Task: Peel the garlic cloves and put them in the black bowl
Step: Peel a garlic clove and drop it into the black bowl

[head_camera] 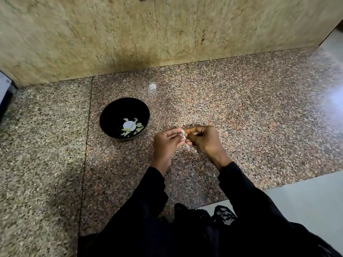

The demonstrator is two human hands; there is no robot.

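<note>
Head view: both hands meet over the middle of the speckled granite worktop (241,112). Left hand (167,143) and right hand (204,139) each pinch one garlic clove (183,132) between curled fingers; a strip of pale skin (187,147) hangs below it. Black bowl (111,112) stands just left of the hands, holding peeled cloves (130,127), towards the tiled wall (130,34).
</note>
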